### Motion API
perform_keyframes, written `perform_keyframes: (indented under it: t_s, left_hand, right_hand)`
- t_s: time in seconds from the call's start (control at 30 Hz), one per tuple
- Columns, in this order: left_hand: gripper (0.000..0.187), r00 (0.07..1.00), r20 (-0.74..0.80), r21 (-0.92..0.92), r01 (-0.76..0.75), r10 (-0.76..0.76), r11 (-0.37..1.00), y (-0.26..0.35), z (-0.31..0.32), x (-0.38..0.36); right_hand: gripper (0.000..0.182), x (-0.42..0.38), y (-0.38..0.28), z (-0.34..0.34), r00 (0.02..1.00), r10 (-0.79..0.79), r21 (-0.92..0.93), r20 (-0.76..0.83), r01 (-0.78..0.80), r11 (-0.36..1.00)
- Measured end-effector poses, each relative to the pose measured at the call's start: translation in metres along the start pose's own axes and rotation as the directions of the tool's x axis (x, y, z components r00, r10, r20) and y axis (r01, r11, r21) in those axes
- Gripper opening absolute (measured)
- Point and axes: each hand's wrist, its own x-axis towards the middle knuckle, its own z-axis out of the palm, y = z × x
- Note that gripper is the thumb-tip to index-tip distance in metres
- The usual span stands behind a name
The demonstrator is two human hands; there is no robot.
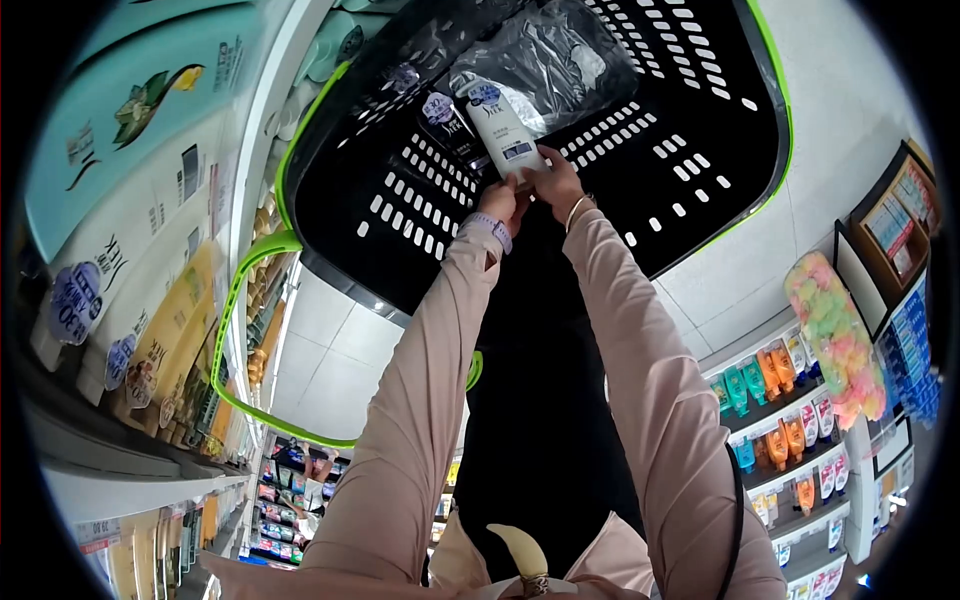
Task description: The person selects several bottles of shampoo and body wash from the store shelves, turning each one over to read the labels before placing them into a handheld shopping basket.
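Both my hands hold the lower end of a white bottle point(505, 135) with a purple round sticker, over the inside of a black basket point(660, 120) with a green rim. My left hand point(505, 203) has its fingers closed at the bottle's bottom end, a pale band on its wrist. On the right side of that end, my right hand point(555, 185) grips the bottle, with a thin bracelet on the wrist. Just left of the white bottle lies a dark package point(440, 122) with a similar sticker. A clear plastic-wrapped item point(560, 65) lies beyond them in the basket.
Shelves of bottles point(150, 300) stand close on the left. A green handle point(222, 360) hangs off the basket's left side. Shelves with colourful bottles point(780, 365) and a pastel fluffy item point(835, 330) are at the right. Pale floor tiles point(340, 350) show below the basket.
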Motion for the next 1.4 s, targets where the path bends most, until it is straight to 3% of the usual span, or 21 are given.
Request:
perform_keyframes:
  t_s: [0.13, 0.2, 0.33, 0.43, 0.47, 0.63, 0.67, 0.73, 0.77, 0.87, 0.93, 0.97, 1.0, 1.07, 1.1, 1.13, 1.17, 1.23, 1.27, 1.33, 1.4]
  left_hand:
    - [0.024, 0.99, 0.102, 0.05, -0.101, 0.096, 0.994, -0.003, -0.002, 0.006]
    - [0.025, 0.949, 0.136, 0.09, -0.299, 0.285, 0.95, -0.003, 0.008, 0.005]
    - [0.03, 0.958, 0.215, 0.343, -0.258, 0.192, 0.903, 0.004, 0.005, 0.03]
    - [0.048, 0.951, 0.232, 0.212, -0.255, 0.205, 0.943, 0.001, 0.01, 0.042]
    - [0.048, 0.952, 0.23, 0.212, -0.252, 0.203, 0.944, -0.001, 0.01, 0.042]
    - [0.04, 0.952, 0.204, 0.272, -0.28, 0.229, 0.921, -0.019, 0.001, 0.027]
    - [0.038, 0.955, 0.194, 0.26, -0.272, 0.226, 0.927, -0.022, 0.0, 0.02]
    - [0.034, 0.967, 0.14, 0.317, -0.245, 0.211, 0.916, -0.026, -0.003, -0.001]
    - [0.033, 0.96, 0.17, 0.395, -0.272, 0.221, 0.878, -0.028, -0.007, -0.01]
    - [0.031, 0.951, 0.166, 0.526, -0.31, 0.262, 0.792, -0.027, -0.007, -0.057]
    - [0.03, 0.865, 0.228, 0.6, -0.487, 0.448, 0.635, -0.028, -0.009, -0.101]
    - [0.03, 0.865, 0.251, 0.668, -0.479, 0.434, 0.57, -0.021, -0.009, -0.131]
    - [0.029, 0.852, 0.276, 0.639, -0.509, 0.446, 0.577, -0.027, -0.02, -0.135]
    - [0.029, 0.883, 0.316, 0.464, -0.463, 0.348, 0.755, -0.026, -0.042, -0.159]
    - [0.028, 0.834, 0.337, 0.404, -0.547, 0.437, 0.733, -0.024, -0.055, -0.179]
    - [0.026, 0.834, 0.294, 0.23, -0.536, 0.468, 0.812, -0.022, -0.069, -0.205]
    - [0.026, 0.795, 0.264, 0.418, -0.604, 0.546, 0.678, -0.023, -0.095, -0.215]
    - [0.022, 0.654, 0.171, 0.819, -0.51, 0.737, 0.262, -0.037, -0.158, -0.241]
    - [0.024, 0.548, 0.29, 0.893, -0.45, 0.784, -0.015, -0.057, -0.208, -0.238]
    - [0.038, 0.866, -0.145, 0.989, 0.14, 0.478, 0.045, -0.055, -0.236, -0.314]
    - [0.046, 0.928, -0.212, 0.928, 0.289, 0.305, -0.234, -0.083, -0.3, -0.335]
  right_hand:
    - [0.062, 0.018, 0.009, 0.009, 0.997, -0.053, 0.049, 0.048, 0.051, 0.997]
    - [0.064, 0.016, -0.002, 0.009, 0.994, -0.038, 0.15, 0.101, 0.023, 0.988]
    - [0.055, 0.013, -0.014, 0.011, 0.938, 0.076, 0.271, 0.338, -0.174, 0.947]
    - [0.051, 0.012, -0.016, 0.008, 0.92, -0.056, 0.319, 0.389, -0.078, 0.944]
    - [0.047, 0.008, -0.02, 0.007, 0.96, -0.028, 0.232, 0.28, -0.04, 0.972]
    - [0.02, 0.028, 0.008, 0.009, 0.951, -0.149, -0.146, 0.271, 0.193, 0.97]
    - [0.017, 0.028, 0.013, 0.007, 0.894, -0.332, -0.336, 0.302, 0.426, 0.84]
    - [0.016, -0.003, 0.003, 0.004, 0.802, -0.453, -0.333, 0.391, 0.582, 0.742]
    - [0.015, -0.016, -0.004, 0.002, 0.67, -0.557, -0.43, 0.49, 0.742, 0.515]
    - [0.017, -0.048, 0.002, 0.002, 0.65, -0.605, -0.375, 0.46, 0.76, 0.53]
    - [0.02, -0.093, -0.014, -0.001, 0.688, -0.607, -0.286, 0.397, 0.721, 0.63]
    - [0.022, -0.115, -0.023, -0.002, 0.77, -0.505, -0.209, 0.39, 0.608, 0.766]
    - [0.022, -0.135, -0.032, -0.004, 0.761, -0.5, -0.265, 0.413, 0.626, 0.734]
    - [0.026, -0.162, -0.035, -0.01, 0.516, -0.663, -0.375, 0.542, 0.855, 0.359]
    - [0.034, -0.188, -0.045, -0.006, 0.833, -0.286, -0.048, 0.474, 0.348, 0.936]
    - [0.042, -0.215, -0.06, -0.012, 0.83, -0.132, -0.015, 0.542, 0.166, 0.986]
    - [0.045, -0.245, -0.079, -0.021, 0.775, -0.055, 0.143, 0.629, -0.046, 0.989]
    - [0.046, -0.277, -0.09, -0.014, 0.801, 0.04, -0.001, 0.598, -0.05, 0.999]
    - [0.046, -0.286, -0.089, -0.01, 0.806, 0.083, -0.062, 0.587, -0.058, 0.996]
    - [0.045, -0.306, -0.07, -0.005, 0.802, 0.125, -0.018, 0.585, -0.142, 0.99]
    - [0.042, -0.336, -0.046, 0.007, 0.802, 0.175, -0.007, 0.571, -0.209, 0.978]
